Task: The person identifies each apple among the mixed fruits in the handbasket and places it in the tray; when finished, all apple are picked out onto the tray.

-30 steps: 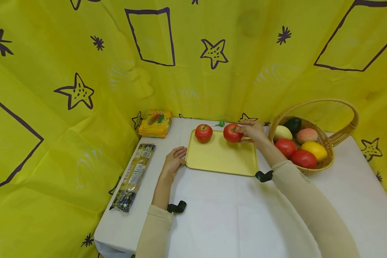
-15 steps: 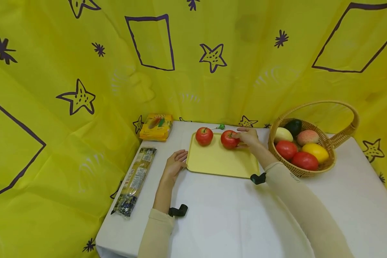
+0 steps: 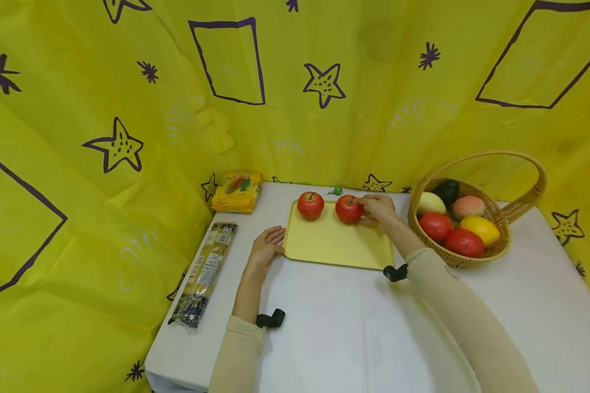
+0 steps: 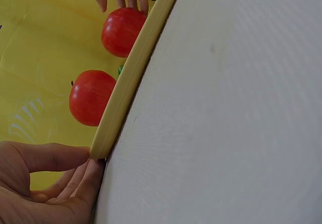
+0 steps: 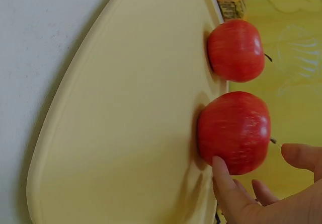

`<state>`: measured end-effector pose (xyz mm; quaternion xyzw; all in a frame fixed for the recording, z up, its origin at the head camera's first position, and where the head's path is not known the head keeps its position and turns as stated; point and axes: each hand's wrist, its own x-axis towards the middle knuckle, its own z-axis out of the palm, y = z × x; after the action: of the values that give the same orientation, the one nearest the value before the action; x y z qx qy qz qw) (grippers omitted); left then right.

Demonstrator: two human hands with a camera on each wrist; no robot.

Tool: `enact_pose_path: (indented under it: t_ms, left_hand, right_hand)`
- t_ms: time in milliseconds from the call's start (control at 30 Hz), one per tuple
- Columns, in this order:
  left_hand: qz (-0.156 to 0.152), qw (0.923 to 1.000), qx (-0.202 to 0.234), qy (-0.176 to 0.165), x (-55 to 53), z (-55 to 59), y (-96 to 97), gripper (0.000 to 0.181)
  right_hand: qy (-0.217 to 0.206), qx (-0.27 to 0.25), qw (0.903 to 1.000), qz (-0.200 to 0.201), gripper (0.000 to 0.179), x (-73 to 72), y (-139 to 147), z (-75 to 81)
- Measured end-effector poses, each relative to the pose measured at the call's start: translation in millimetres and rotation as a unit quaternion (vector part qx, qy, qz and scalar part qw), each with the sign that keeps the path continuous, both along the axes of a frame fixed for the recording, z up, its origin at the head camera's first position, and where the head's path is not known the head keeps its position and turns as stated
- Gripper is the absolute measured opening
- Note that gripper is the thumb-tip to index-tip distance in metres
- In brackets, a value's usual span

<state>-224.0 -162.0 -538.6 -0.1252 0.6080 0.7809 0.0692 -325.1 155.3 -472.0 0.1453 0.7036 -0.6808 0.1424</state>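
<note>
Two red apples sit on the yellow tray, the left apple near its back left corner and the right apple beside it. My right hand is at the right apple's right side. In the right wrist view one fingertip touches that apple, while the other fingers stand spread away from it. At the left edge of the yellow tray, my left hand rests with its thumb against the rim. Its other fingers lie loosely beside the tray.
A wicker basket of several fruits, among them a yellow one, stands right. A long clear packet and a yellow packet lie left. A small green item is behind the tray. A yellow curtain borders the table.
My right hand has lowered the right apple onto the tray, slightly leftward, and its fingers have loosened from it. The left hand has stayed at the tray's edge.
</note>
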Motion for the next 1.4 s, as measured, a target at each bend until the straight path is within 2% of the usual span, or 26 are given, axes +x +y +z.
enact_pose_path:
  t_ms: [167, 333, 833, 1067, 1400]
  left_hand:
    - [0.002, 1.0, 0.002, 0.0, -0.4, 1.0, 1.4, 0.076]
    - [0.0, 1.0, 0.006, 0.003, 0.4, 1.4, 1.5, 0.077]
    - [0.004, 0.9999, 0.007, 0.007, 0.5, -0.1, 2.3, 0.077]
    - [-0.003, 1.0, 0.004, 0.002, -0.1, 0.4, 1.3, 0.076]
    - [-0.002, 1.0, 0.008, -0.001, 1.6, 2.1, 1.8, 0.076]
  right_hand:
    - [0.038, -0.011, 0.9989, 0.024, 0.056, 13.8, 10, 17.2]
    - [0.057, -0.011, 0.9971, 0.05, 0.056, 26.2, 19, 34.4]
    - [0.121, -0.027, 0.9906, 0.057, 0.045, 62.5, 46, 81.8]
    - [0.143, 0.014, 0.9876, 0.062, 0.05, 74.4, 65, 94.3]
    - [0.137, -0.065, 0.9872, 0.051, 0.032, 80.0, 104, 93.9]
